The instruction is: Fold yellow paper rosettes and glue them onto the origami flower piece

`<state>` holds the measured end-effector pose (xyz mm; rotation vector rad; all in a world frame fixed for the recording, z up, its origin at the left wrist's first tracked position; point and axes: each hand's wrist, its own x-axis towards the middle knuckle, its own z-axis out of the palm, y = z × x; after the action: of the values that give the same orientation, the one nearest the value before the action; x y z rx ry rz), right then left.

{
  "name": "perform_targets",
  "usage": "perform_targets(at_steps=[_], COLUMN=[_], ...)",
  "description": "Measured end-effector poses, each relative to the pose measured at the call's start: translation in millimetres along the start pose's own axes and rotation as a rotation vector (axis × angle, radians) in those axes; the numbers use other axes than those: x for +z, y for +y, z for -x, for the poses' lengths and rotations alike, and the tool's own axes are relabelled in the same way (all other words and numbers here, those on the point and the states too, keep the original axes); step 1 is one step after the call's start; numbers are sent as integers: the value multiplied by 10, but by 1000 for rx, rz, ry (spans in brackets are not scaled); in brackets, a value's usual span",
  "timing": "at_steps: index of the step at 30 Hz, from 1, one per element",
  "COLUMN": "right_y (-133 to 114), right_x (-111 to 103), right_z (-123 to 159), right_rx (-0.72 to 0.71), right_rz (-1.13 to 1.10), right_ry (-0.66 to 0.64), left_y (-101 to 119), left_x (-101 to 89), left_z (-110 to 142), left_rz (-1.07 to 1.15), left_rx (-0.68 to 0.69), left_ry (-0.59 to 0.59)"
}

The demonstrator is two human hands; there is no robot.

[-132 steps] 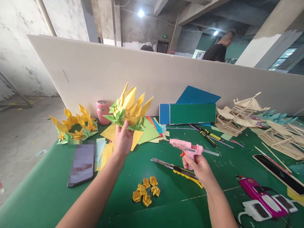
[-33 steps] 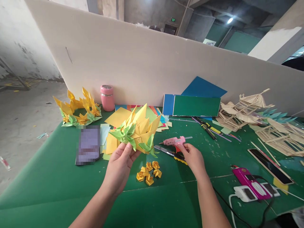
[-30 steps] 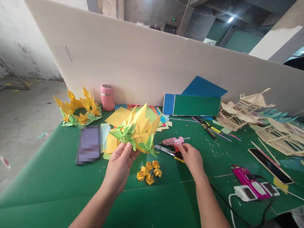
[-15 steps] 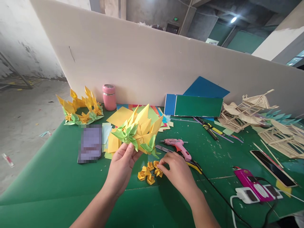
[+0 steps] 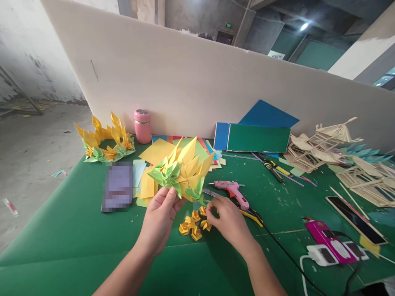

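Observation:
My left hand (image 5: 162, 218) is closed on the lower edge of a folded yellow paper crown (image 5: 188, 164) with pointed petals and green paper leaves (image 5: 169, 176). The crown is held above the table, tilted. My right hand (image 5: 230, 220) is bent in a pinch at the crown's lower right, where a green leaf tip reaches its fingers. Whatever lies between those fingertips is hidden. Just below and left of that hand, several small folded yellow paper roses (image 5: 195, 233) lie in a cluster. A pink glue gun (image 5: 233, 192) rests beyond my right hand.
At the far left stand another paper crown (image 5: 98, 132) and a pink flask (image 5: 142, 127). A blurred purple item (image 5: 117, 187) and coloured paper sheets (image 5: 157, 151) lie nearby. On the right are wooden stick models (image 5: 367, 181), a phone (image 5: 354, 220) and a magenta power strip (image 5: 330, 242).
The crown has shifted slightly right and down with my left hand. My right hand has moved a little, its fingertips from the roses up toward the green leaf tip.

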<state>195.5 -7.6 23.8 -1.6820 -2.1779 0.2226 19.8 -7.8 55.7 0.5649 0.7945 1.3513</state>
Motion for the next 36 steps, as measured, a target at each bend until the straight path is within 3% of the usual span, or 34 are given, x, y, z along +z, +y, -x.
perform_targets(at_steps=[6,10,14,18,21,24,36], right_y=[-20,-25,-38,-150,-243,-304,-443], right_x=[-296,-438,-540,-621,-671,-727,-787], right_z=[49,108,125,4,-145,-268,-416], right_rx=[72,49,-102,-410,-632,-765,-946], right_rz=[-357,-386,-303,-126,71,200,452], right_ry=[114,253,391,478,441,412,288], left_y=[-2,-3,-22,-49,-56,-57,-17], left_x=[17,4,-2,22,32,26,-19], left_z=[9,0,-1,19,31,33,89], left_rz=[-23,-31,-29,-35,-59,-96,-133], left_rx=[12,28,27,9,7,18,23], left_ry=[0,14,8,-3,-24,-34,-138])
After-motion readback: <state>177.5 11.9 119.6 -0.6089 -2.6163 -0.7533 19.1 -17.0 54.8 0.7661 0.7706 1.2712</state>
